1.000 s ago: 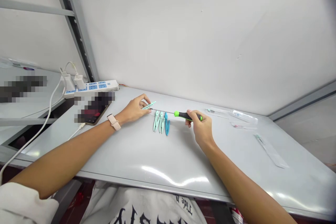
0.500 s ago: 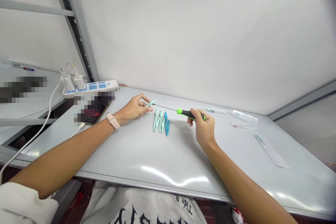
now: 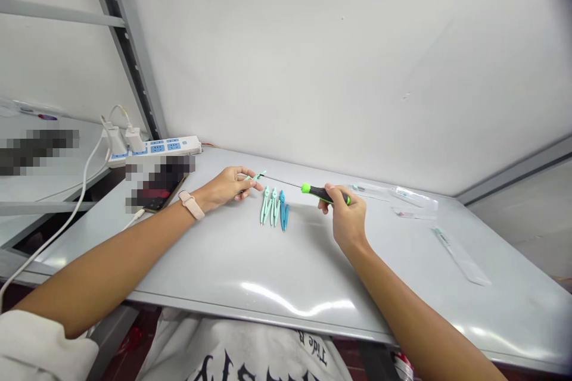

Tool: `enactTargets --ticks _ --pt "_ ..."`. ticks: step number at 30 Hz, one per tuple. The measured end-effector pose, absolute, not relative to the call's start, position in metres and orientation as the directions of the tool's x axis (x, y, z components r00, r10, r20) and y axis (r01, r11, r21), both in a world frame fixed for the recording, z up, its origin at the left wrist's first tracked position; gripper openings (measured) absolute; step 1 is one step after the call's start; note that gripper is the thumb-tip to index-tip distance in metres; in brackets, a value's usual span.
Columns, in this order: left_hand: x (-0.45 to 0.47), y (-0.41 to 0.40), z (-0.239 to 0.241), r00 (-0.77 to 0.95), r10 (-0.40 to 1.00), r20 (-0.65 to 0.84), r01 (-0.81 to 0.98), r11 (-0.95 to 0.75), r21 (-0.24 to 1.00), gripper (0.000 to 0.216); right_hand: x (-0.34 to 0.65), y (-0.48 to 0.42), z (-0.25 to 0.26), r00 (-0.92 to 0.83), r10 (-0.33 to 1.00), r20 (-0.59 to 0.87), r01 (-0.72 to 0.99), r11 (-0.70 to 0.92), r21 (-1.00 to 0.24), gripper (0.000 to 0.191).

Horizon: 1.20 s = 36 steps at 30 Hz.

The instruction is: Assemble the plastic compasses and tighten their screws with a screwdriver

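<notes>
My left hand [image 3: 236,184] pinches a light green drawing compass [image 3: 256,177] just above the table, its lower part hidden by my fingers. In my closed right hand [image 3: 346,211] is a screwdriver [image 3: 319,192] with a black and green handle. Its long thin shaft points left, and the dark tip meets the compass in my left hand or lies right beside it; I cannot tell which. Below the shaft, two light green compasses [image 3: 265,205] and one blue compass [image 3: 283,211] lie side by side on the table.
Clear plastic sleeves [image 3: 460,256] lie on the right of the grey table [image 3: 214,268]. A white power strip [image 3: 179,146] with plugs and a phone [image 3: 156,199] on a cable are at the left. A white wall [image 3: 313,71] stands behind, and a metal frame post [image 3: 134,47] rises at left.
The fingers of my left hand have shifted their hold, and the compass in them has turned slightly. My right hand and the screwdriver have hardly moved.
</notes>
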<state>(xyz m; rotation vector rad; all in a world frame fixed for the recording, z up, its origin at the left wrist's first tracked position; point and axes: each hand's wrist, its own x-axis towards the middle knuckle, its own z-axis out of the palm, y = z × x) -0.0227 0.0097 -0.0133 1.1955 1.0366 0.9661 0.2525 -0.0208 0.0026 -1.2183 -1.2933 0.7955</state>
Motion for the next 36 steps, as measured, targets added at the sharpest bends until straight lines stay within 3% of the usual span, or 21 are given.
enactTargets --ticks 15,36 --pt "-0.0185 0.0071 -0.0046 0.234 0.951 -0.204 -0.084 0.229 0.970 0.026 0.2539 -0.0213 -0.0008 0.152 0.936 0.319 0.240 0.278 -0.930 0.030" --pt "-0.0195 0.0088 -0.0068 0.230 0.951 -0.205 -0.083 0.229 0.970 0.019 0.2526 -0.0253 -0.0009 0.147 0.922 0.359 0.305 0.303 -0.903 0.029"
